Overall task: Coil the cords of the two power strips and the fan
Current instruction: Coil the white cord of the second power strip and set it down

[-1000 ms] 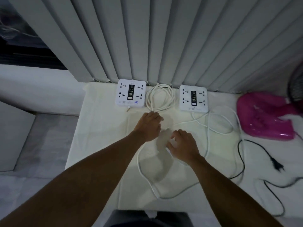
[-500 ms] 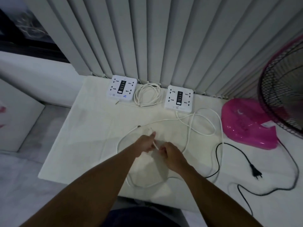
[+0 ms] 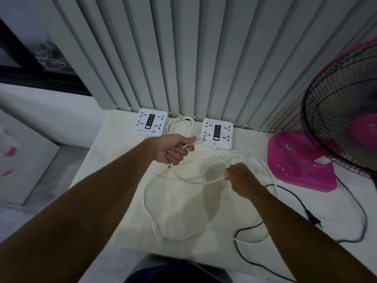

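Gripping the white cord (image 3: 212,180) just behind its plug (image 3: 199,140), the left hand (image 3: 173,150) is raised over the far middle of the cloth-covered surface (image 3: 183,211), fingers curled round the cord and the plug jutting toward the right power strip (image 3: 217,132). The right hand (image 3: 242,179) is lower and nearer the person, its back to the camera, and it pinches a further stretch of the same cord where a strand runs leftward from its fingers. That cord leaves the near side of the right power strip, which sits at the far edge against the blinds. It then sprawls in one wide, loose loop across the middle of the surface toward the near edge, so most of the slack lies below and between the two hands. The right hand is nearer to the slack, and the strand between the hands runs roughly left to right. My guess is that the next turn means carrying the pinched stretch up and leftward to the left hand's grip. The left power strip (image 3: 151,123) sits at the far edge with its coiled cord (image 3: 168,127) beside it, between the two strips, so that one looks done. The fan (image 3: 299,162) stands toward the right edge, and its black cord (image 3: 293,196) trails uncoiled, crossing the white loop near the near edge, where the two could snag.
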{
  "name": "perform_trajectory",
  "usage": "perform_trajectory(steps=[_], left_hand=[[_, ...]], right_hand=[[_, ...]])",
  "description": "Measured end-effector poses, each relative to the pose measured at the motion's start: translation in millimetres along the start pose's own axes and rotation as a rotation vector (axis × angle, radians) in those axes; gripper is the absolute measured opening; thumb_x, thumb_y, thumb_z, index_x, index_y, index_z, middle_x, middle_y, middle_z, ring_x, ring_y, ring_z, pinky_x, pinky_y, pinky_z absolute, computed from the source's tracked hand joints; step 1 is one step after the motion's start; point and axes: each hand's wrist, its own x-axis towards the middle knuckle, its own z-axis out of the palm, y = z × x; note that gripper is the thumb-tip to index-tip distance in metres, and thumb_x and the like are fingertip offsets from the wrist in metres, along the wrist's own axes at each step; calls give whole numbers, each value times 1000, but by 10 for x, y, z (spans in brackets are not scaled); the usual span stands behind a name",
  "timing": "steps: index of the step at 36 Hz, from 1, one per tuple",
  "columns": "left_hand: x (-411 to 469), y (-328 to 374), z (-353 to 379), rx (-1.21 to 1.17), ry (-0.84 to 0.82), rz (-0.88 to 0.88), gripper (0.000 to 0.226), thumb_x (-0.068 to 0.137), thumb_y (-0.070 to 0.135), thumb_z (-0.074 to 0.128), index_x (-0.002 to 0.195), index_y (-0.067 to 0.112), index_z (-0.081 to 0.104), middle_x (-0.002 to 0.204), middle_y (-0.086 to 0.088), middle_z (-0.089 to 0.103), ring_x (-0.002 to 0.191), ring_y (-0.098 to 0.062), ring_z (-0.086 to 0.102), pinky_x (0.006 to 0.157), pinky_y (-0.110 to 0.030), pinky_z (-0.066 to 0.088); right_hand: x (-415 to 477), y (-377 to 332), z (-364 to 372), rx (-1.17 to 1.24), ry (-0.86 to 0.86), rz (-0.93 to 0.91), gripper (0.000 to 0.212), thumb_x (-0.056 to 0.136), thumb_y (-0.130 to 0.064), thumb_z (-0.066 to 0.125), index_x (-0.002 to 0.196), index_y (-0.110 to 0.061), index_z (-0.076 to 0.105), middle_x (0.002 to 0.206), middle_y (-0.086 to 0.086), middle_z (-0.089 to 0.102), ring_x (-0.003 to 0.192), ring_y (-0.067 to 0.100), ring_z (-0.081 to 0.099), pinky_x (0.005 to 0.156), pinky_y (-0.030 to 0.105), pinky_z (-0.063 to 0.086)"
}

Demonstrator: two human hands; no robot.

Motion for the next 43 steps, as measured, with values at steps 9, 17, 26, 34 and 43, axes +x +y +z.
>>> perform_trajectory(steps=[9, 17, 26, 34, 43], left_hand=[[-130, 40, -151, 172, 211, -76, 45, 99, 58, 43, 77, 19, 43, 55, 7, 19, 39, -6, 13, 40, -20, 9], [214, -7, 103, -36, 288, 79, 56, 101, 60, 31, 106, 9, 53, 64, 1, 33, 52, -11, 29, 47, -22, 26], [381, 349, 123, -329, 525, 383, 41, 107, 34, 35, 73, 16, 48, 65, -2, 49, 53, -16, 50, 50, -26, 42], [225, 447, 85, -439, 218, 436, 42, 108, 38, 33, 80, 13, 54, 68, -4, 49, 63, -24, 53, 81, -39, 54], [198, 544, 100, -359, 122, 402, 39, 106, 41, 36, 75, 21, 48, 50, 8, 27, 41, -10, 23, 51, -24, 27]], right_hand=[[240, 368, -595, 7, -68, 325, 21, 101, -42, 53, 107, -29, 68, 112, -5, 70, 108, 21, 66, 98, 34, 44], [588, -351, -1152, 558, 255, 377, 43, 96, -57, 54, 71, -24, 67, 88, -3, 74, 85, 19, 65, 78, 35, 51], [418, -1082, -1022, 455, 416, -2, 33, 106, -41, 37, 115, -22, 63, 71, 11, 66, 69, 37, 64, 62, 40, 51], [345, -1029, -576, 535, 380, 103, 38, 108, -36, 34, 131, -21, 60, 104, 8, 76, 97, 35, 69, 81, 46, 54], [503, -941, -569, 700, 327, 160, 43, 103, -47, 28, 109, -22, 63, 76, -30, 58, 82, 9, 62, 71, 29, 43]])
